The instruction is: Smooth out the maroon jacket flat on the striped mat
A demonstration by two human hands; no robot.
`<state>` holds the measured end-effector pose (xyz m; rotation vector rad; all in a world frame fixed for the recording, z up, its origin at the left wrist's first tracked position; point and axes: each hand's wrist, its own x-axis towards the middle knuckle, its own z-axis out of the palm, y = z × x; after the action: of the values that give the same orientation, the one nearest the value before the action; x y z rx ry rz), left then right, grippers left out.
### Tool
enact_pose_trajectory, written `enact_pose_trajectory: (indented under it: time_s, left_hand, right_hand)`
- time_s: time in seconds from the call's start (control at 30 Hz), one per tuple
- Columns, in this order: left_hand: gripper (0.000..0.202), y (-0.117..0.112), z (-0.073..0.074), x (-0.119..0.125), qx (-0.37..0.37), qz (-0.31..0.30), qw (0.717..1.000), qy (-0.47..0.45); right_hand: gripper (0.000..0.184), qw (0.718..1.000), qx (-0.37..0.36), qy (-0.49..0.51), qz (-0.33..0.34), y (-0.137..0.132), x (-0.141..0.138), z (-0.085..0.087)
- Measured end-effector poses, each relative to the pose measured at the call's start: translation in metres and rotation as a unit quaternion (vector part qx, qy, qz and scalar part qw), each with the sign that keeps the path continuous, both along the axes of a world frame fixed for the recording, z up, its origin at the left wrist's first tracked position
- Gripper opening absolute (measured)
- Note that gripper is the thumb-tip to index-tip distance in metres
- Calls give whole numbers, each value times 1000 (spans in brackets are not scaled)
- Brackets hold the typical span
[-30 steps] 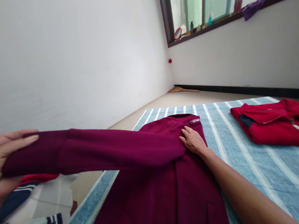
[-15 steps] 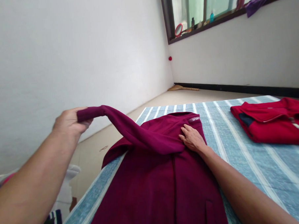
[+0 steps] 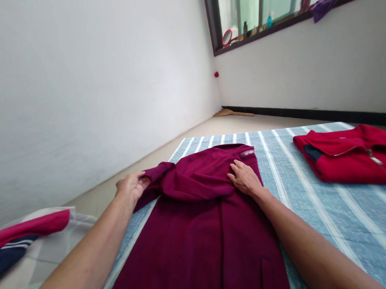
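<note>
A maroon fleece jacket [image 3: 197, 242] lies flat on a blue striped mat [image 3: 343, 223], collar away from me. My left hand [image 3: 131, 186] grips the cuff end of its sleeve [image 3: 181, 179], which is folded across the upper chest near the mat's left edge. My right hand [image 3: 245, 178] rests flat with fingers stretched out on the jacket's shoulder, just below the collar label, pinning the fold.
A folded red jacket [image 3: 347, 157] lies on the mat at the right. A heap of red, navy and white clothes [image 3: 27, 241] sits on the floor at the left. White walls, a broom [image 3: 233, 113] in the far corner, a window sill with small bottles above.
My left hand has carried the sleeve from stretched out at the far left up and over, then down onto the jacket's chest. My right hand has stayed pressed on the shoulder.
</note>
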<state>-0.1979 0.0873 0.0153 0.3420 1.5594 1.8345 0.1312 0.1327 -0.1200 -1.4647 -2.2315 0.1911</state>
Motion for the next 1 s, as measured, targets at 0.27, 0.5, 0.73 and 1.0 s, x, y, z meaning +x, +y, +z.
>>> enact_pose_trajectory:
  time_s: [0.27, 0.5, 0.73, 1.0]
  left_hand:
    - [17, -16, 62, -9, 56, 5, 997, 57]
    - [16, -52, 39, -24, -20, 43, 996, 76]
    - [34, -99, -21, -19, -92, 112, 967, 208]
    - [13, -91, -30, -26, -241, -9, 971, -1]
  right_hand:
    - [40, 1000, -11, 3, 2, 1, 0, -2]
    - [36, 1000, -10, 16, 6, -1, -1, 1]
    - [36, 1000, -9, 17, 4, -2, -1, 2]
    - [35, 1000, -2, 17, 3, -2, -2, 1]
